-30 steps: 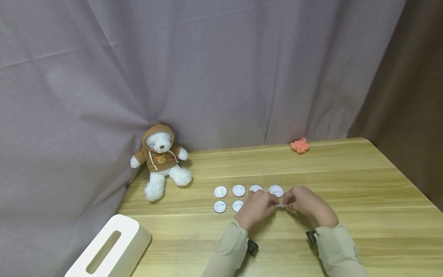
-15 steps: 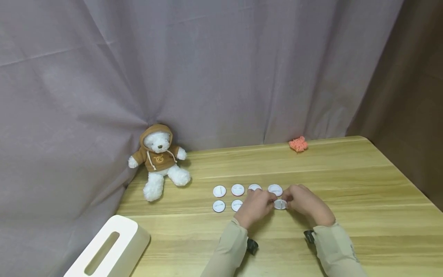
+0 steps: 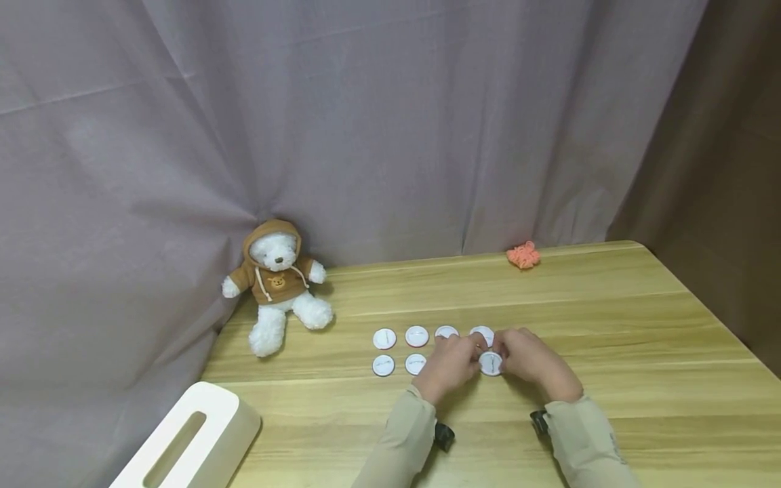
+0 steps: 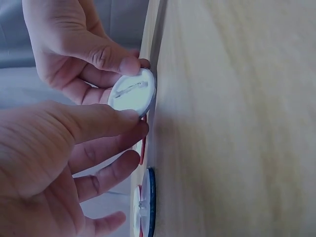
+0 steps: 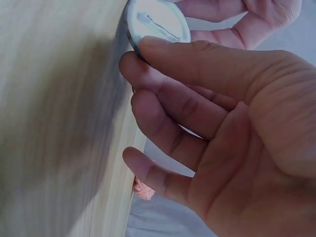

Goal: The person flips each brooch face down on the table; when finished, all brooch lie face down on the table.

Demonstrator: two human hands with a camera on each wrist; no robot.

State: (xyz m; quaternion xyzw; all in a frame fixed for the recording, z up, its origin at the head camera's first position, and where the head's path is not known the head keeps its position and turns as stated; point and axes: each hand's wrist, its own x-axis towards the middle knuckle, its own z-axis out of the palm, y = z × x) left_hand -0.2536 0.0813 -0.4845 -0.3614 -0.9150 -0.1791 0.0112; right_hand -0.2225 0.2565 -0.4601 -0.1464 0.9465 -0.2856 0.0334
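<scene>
A round pin-back button badge is held between my two hands, its white back and pin facing up toward me. My left hand pinches its left edge; the thumb lies on the white back in the left wrist view, with the other fingers loosely spread. From the opposite side my right hand pinches the rim between thumb and index finger. The pin bar shows plainly on the badge in the right wrist view. Just beyond the hands lies another badge, partly covered by fingers.
More badges lie back-up in two rows to the left, such as one at the far row's end and one below it. A teddy bear, a white tissue box and a coral-coloured scrunchy item surround them on the wooden table.
The badge has turned from nearly edge-on to showing its white back to the head view. Both hands keep their pinch, the right one shifting slightly left.
</scene>
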